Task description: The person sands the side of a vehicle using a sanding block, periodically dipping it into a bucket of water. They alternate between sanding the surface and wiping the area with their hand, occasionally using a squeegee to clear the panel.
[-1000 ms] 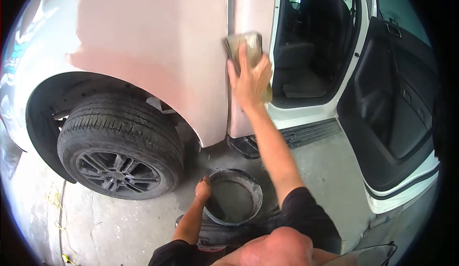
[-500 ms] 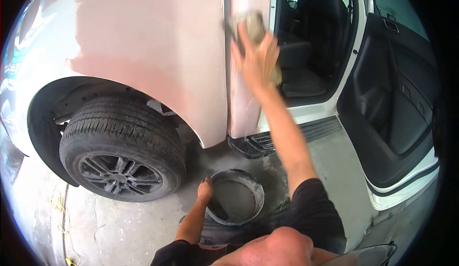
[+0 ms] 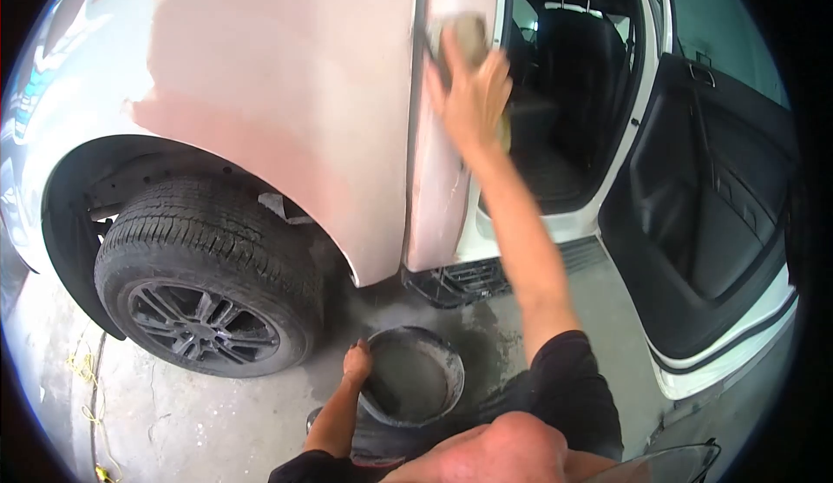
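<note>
Against the pinkish, primer-coated strip of body panel (image 3: 438,214) beside the door opening, my right hand (image 3: 473,105) presses a beige-grey block (image 3: 471,39) that looks like a sanding sponge. Its fingers are spread over the block, which is slightly blurred. A yellowish edge (image 3: 504,131) shows beside the palm. Down low, my left hand (image 3: 357,362) is closed at the left rim of a round dark basin (image 3: 455,370) holding cloudy grey water. The larger pinkish fender panel (image 3: 278,75) lies left of the strip, across a narrow dark gap.
A tyre and alloy wheel (image 3: 208,309) stand left of the basin. The open door (image 3: 720,197) spreads out at right, with a dark side step (image 3: 468,283) below the doorway. A yellow cord (image 3: 89,414) lies on the concrete floor (image 3: 217,431).
The camera view has shifted slightly, so wheel and basin appear further left and lower. My right hand and the block sit a little higher on the strip. My left hand stays at the basin rim.
</note>
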The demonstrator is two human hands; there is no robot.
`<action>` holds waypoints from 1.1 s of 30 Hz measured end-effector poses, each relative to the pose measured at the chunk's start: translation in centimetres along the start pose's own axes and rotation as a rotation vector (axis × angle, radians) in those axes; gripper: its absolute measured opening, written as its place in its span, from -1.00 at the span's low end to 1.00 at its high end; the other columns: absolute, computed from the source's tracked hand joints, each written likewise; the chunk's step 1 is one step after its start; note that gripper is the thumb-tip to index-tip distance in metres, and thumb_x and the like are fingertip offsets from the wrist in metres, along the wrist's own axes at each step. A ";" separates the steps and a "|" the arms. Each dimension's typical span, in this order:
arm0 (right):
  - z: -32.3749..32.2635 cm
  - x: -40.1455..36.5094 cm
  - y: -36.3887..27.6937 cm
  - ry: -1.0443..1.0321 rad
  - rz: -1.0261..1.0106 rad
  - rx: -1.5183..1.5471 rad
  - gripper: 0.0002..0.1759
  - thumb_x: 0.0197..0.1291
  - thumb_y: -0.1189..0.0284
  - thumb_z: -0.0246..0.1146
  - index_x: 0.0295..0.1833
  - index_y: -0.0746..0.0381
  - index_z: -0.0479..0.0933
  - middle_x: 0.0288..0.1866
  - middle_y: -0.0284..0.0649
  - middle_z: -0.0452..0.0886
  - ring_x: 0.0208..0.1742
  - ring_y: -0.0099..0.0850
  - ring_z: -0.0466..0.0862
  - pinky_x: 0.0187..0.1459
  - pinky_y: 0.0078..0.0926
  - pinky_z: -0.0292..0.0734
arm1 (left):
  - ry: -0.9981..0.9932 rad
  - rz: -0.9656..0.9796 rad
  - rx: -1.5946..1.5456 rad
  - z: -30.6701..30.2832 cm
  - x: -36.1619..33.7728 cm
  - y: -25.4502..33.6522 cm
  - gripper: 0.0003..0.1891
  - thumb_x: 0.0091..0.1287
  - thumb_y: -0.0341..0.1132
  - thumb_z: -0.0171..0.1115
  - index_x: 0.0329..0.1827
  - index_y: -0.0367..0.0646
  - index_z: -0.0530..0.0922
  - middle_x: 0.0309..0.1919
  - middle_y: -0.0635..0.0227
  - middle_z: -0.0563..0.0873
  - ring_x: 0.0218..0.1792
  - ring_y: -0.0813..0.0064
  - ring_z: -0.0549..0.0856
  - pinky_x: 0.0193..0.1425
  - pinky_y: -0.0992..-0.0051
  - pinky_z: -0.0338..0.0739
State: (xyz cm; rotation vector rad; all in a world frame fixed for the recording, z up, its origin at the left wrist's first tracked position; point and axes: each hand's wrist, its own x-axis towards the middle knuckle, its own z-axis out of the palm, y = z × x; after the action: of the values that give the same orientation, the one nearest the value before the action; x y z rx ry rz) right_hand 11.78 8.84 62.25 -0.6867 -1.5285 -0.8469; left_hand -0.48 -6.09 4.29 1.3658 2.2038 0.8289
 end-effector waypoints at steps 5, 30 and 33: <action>-0.9 8.9 -0.6 0.063 0.015 0.014 -0.38 0.35 0.16 0.35 0.50 -0.03 0.47 0.10 0.23 0.42 0.05 0.12 0.52 0.05 0.04 0.48 | -0.028 -0.040 0.008 -0.8 -0.4 1.1 -0.71 0.57 -0.24 -0.07 0.14 -0.17 0.54 0.09 -0.28 0.68 0.10 -0.29 0.70 0.22 -0.07 0.61; 0.8 3.7 1.9 0.049 -0.147 -0.001 -0.26 0.29 0.05 0.37 0.58 -0.27 0.36 0.22 0.28 0.40 0.07 0.17 0.53 -0.04 0.11 0.47 | 0.035 -0.012 0.003 0.1 -0.5 0.3 -0.73 0.58 -0.25 -0.09 0.09 -0.18 0.54 0.04 -0.24 0.71 0.07 -0.31 0.70 0.19 -0.08 0.62; -1.6 6.0 -0.7 0.021 -0.001 0.039 -0.35 0.34 0.24 0.37 0.52 0.00 0.43 0.17 0.23 0.41 0.10 0.08 0.52 0.09 0.06 0.49 | 0.028 -0.016 0.016 0.2 -0.3 0.1 -0.73 0.58 -0.24 -0.08 0.10 -0.17 0.54 0.03 -0.25 0.71 0.07 -0.32 0.70 0.19 -0.09 0.62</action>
State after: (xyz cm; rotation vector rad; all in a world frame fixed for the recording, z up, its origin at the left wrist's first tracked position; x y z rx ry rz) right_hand 11.33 6.85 68.16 -0.6468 -1.5230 -0.8210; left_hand -0.10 -6.30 4.22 1.3503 2.2442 0.8313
